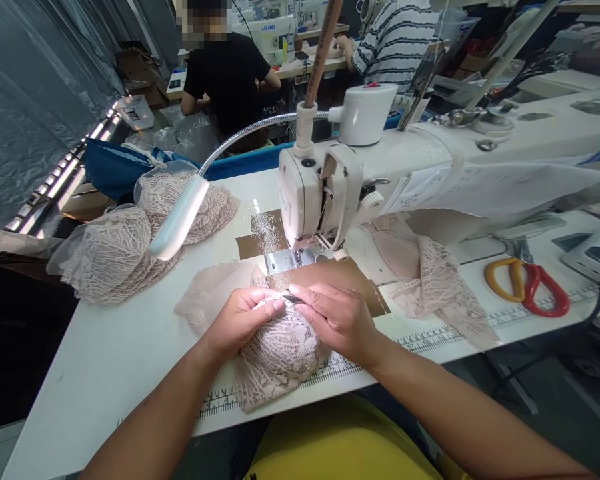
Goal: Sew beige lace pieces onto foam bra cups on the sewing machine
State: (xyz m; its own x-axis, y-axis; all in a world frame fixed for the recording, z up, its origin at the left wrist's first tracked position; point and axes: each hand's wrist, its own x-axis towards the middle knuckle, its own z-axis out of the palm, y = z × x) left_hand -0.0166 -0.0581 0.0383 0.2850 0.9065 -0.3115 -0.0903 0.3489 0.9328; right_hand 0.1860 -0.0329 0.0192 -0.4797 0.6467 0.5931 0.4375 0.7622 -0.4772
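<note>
Both hands meet over a beige lace bra cup in front of the sewing machine's needle area. My left hand pinches the cup's upper edge between thumb and fingers. In my right hand is a small dark pointed metal tool, its tip at the same edge; its full shape is hidden by the fingers. Sheer beige fabric spreads out beside my left hand. Just beyond the fingers stands the white sewing machine, with its presser foot above the metal plate.
Stacked lace cups lie at the left, under a lamp on a bendable neck. More lace fabric lies right of the machine, near scissors with yellow and red handles. A printed ruler runs along the table's front edge. Two people sit beyond.
</note>
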